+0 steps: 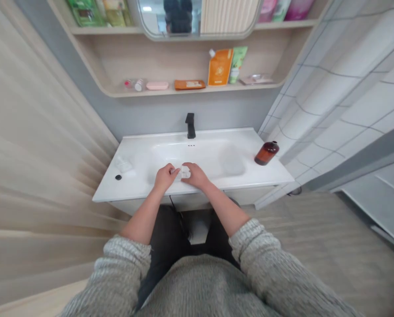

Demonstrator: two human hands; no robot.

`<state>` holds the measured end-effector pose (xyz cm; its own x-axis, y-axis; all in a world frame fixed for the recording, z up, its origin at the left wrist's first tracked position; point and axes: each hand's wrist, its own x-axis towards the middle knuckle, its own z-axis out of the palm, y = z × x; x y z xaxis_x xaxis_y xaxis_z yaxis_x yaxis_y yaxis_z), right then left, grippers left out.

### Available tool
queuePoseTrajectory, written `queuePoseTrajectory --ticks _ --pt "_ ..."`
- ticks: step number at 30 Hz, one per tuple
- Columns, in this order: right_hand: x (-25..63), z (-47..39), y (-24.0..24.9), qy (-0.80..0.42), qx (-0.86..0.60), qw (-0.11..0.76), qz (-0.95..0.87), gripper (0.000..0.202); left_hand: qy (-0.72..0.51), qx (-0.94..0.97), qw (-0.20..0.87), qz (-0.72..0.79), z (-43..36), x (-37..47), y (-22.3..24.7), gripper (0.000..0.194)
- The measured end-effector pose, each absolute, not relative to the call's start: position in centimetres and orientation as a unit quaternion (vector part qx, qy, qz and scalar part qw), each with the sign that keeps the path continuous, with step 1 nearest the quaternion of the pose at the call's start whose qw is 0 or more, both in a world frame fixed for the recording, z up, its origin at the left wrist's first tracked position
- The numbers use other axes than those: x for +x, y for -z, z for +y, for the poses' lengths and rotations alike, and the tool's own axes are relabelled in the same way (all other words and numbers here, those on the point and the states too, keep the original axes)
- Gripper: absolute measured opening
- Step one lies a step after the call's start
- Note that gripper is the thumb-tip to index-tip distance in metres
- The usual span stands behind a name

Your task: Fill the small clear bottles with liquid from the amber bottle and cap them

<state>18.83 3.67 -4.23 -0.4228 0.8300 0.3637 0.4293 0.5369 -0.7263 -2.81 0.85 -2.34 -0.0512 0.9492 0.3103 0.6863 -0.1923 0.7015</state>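
Over the front of the white sink basin (pixel 197 165), my hands are close together. My right hand (pixel 195 176) is closed around a small whitish, see-through piece (pixel 185 172), whose kind I cannot make out. The fingers of my left hand (pixel 165 177) are pinched together right beside that piece; what they hold is too small to name. To the right on the countertop stands an amber bottle (pixel 266 153) with an open neck and dark liquid inside. On the left lie a clear plastic item (pixel 123 164) and a small black round piece (pixel 118 177).
A black faucet (pixel 191 126) rises behind the basin. Above it, a wall shelf (pixel 197 90) carries an orange pouch (pixel 220 67), a green tube (pixel 238 64), an orange packet (pixel 189 84) and a pink soap box (pixel 157 85). A beige curtain (pixel 45 154) hangs at left.
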Motion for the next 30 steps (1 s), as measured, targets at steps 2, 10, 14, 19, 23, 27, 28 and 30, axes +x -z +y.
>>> queuePoseTrajectory --ticks 2,10,14,19,23,27,28,30 --pt "18.80 3.85 4.52 -0.290 -0.403 0.374 -0.783 0.078 -0.417 0.691 0.206 0.553 0.98 -2.99 2.50 0.018" --pt "18.73 4.02 4.75 -0.321 -0.413 0.382 -0.762 0.079 -0.428 0.634 0.248 0.594 1.63 -3.37 3.20 0.027" --pt "18.79 3.87 4.53 -0.310 -0.402 0.370 -0.778 0.077 -0.419 0.682 0.264 0.539 1.59 -3.34 3.22 0.029" --pt "18.73 3.96 4.81 -0.312 -0.401 0.378 -0.774 0.077 -0.431 0.640 0.274 0.574 1.39 -3.29 2.97 0.041" --pt "18.72 4.05 5.19 -0.303 -0.402 0.381 -0.776 0.079 -0.387 0.676 0.252 0.574 1.31 -3.08 2.87 0.022" --pt "18.80 4.07 5.23 -0.310 -0.398 0.385 -0.772 0.076 -0.423 0.670 0.276 0.543 1.15 -3.02 2.75 0.051" --pt "18.82 4.08 5.22 -0.311 -0.397 0.385 -0.773 0.075 -0.416 0.669 0.276 0.551 1.09 -3.01 2.70 0.047" --pt "18.84 4.11 5.23 -0.312 -0.396 0.385 -0.773 0.075 -0.387 0.675 0.263 0.571 0.95 -2.97 2.61 0.030"
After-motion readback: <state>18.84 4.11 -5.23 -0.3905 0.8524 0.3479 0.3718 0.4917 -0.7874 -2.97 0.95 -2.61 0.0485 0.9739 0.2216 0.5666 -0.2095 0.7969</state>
